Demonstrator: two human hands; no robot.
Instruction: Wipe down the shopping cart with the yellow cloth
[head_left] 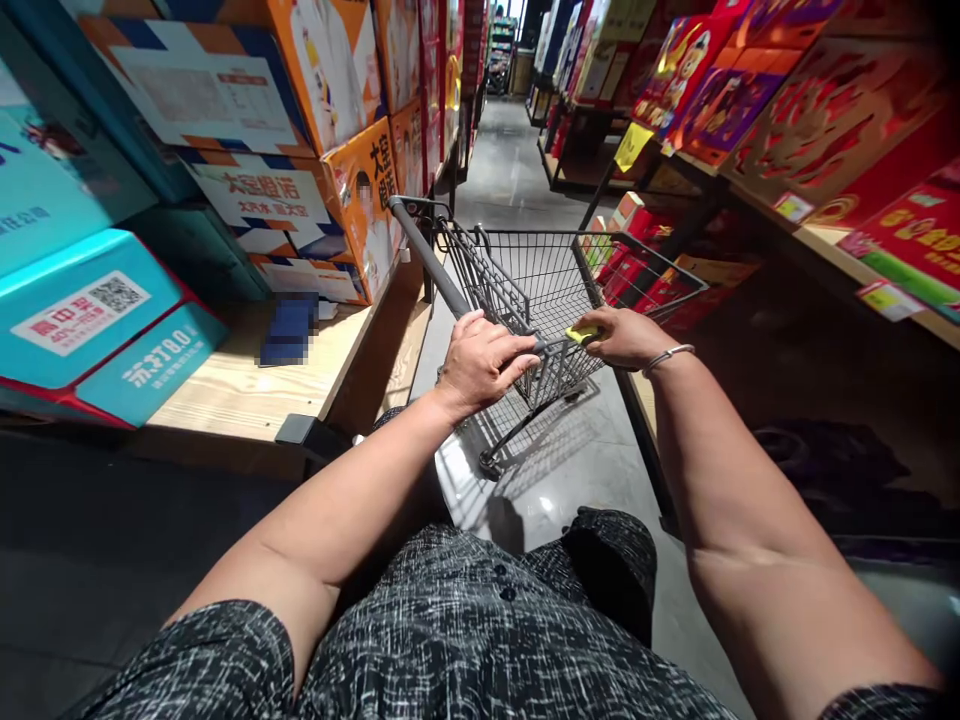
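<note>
A metal wire shopping cart stands in the aisle before me, turned at an angle. My left hand is closed over its grey handle bar, fingers curled across the top. At the near corner of the basket, my right hand pinches a small yellow-green cloth against the rim. Most of the cloth is hidden under the fingers, so I cannot tell its full shape. A bracelet sits on my right wrist.
Orange boxes and turquoise boxes stand on a wooden shelf at left. A blurred dark blue item lies there. Red gift boxes fill the right shelves, with a yellow tag hanging below. Grey floor runs ahead.
</note>
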